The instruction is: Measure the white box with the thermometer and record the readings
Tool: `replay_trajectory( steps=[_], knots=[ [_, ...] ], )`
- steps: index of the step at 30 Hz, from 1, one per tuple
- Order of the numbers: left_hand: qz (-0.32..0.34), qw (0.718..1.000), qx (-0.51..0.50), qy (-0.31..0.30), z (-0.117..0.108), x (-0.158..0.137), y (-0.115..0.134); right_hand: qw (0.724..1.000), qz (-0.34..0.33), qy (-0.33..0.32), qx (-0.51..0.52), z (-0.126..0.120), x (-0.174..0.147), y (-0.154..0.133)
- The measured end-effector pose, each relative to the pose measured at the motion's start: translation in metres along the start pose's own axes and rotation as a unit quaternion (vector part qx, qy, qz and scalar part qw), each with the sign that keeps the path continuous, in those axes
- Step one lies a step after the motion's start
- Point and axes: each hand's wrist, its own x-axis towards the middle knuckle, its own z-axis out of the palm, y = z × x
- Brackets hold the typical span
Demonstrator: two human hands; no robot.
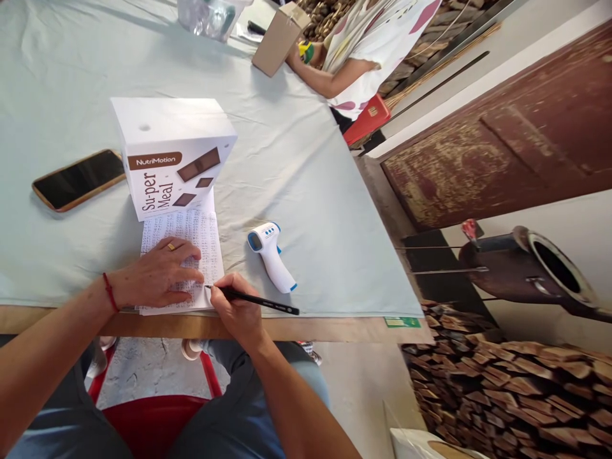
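Black pencil (265,301) is pointing toward nine o'clock, long axis running to three, tip at four on the paper (209,239); right fingers (234,280) are pinching it, left fingers (188,275), slightly parted, resting there.

Bright, diffuse light is spread over the pale surface (325,210). A soft shadow is cast beside the cardboard box (280,41). The stacked firewood (516,382) is rendered darker, and visibly stretched toward the edge. Fine writing on the paper (210,248) is too indistinct to be read.
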Motion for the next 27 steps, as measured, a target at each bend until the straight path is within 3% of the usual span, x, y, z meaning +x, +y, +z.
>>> replay_trajectory(
  steps=[27],
  knots=[
    [-0.001,1.0,0.002,-0.007,0.0017,-0.0001,-0.0007,1.0,0.013,0.0,-0.005,-0.0006,0.0001,-0.0011]
  ],
)
